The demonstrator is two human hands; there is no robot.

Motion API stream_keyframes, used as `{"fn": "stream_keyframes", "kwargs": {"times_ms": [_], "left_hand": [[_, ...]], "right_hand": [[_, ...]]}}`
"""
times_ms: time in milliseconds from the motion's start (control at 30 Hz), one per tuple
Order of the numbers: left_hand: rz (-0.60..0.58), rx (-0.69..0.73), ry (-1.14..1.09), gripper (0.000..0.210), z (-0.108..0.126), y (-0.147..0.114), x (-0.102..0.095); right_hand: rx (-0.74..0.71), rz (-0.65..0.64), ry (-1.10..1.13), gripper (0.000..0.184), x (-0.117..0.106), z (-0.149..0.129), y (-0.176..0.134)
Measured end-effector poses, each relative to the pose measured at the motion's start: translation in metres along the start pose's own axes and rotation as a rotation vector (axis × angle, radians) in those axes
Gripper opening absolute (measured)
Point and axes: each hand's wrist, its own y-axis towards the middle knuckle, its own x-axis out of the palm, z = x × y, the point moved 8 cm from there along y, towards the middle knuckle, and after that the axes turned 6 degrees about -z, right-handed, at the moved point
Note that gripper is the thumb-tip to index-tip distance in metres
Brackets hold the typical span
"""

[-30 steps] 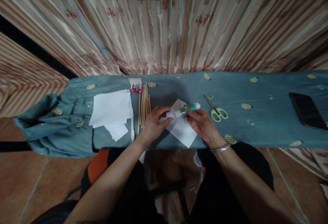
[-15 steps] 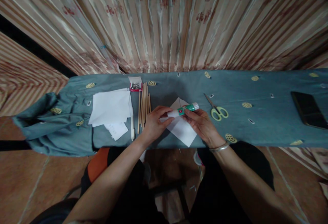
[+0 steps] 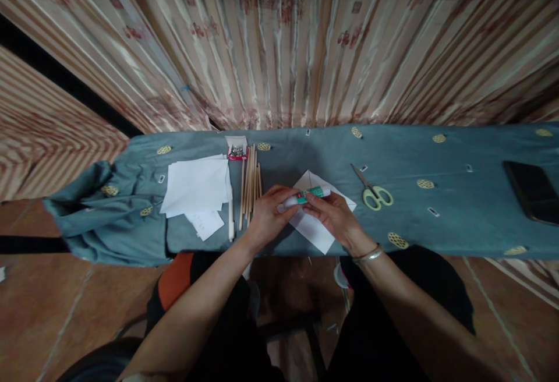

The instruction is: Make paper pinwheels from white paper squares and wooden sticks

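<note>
A green and white glue stick (image 3: 307,195) lies sideways between my two hands, above the table. My left hand (image 3: 273,208) is closed on its white left end. The fingers of my right hand (image 3: 334,214) grip the green part near the other end. Below sits a white sheet of paper (image 3: 315,234) with crease lines, partly hidden by my hands. To the right of it rests a pair of scissors (image 3: 375,194) with light green handles, blades pointing away from me.
Left of my hands are several wooden sticks (image 3: 250,181), a white pen (image 3: 231,213) and a stack of white paper (image 3: 196,184). Behind them stands a small open box of metal pieces (image 3: 237,150). A black phone (image 3: 531,191) lies far right on the blue-green cloth (image 3: 458,166).
My right hand has shifted slightly left along the glue stick, closer to my left hand. The whole view has moved a little, with the table items now slightly lower and to the right.
</note>
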Motion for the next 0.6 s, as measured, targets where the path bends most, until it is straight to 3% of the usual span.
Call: {"fn": "stream_keyframes", "kwargs": {"times_ms": [133,400,600], "left_hand": [[0.040,-0.043,0.036,0.022,-0.011,0.006,-0.005],[0.154,-0.086,0.353,0.018,-0.041,0.035,-0.028],[0.137,-0.067,0.522,0.018,-0.051,0.043,-0.021]], "right_hand": [[-0.005,-0.031,-0.029,0.035,0.003,-0.003,0.001],[-0.109,0.012,-0.180,0.038,-0.019,-0.026,-0.002],[-0.165,0.039,-0.227,0.037,-0.029,-0.040,-0.008]]}}
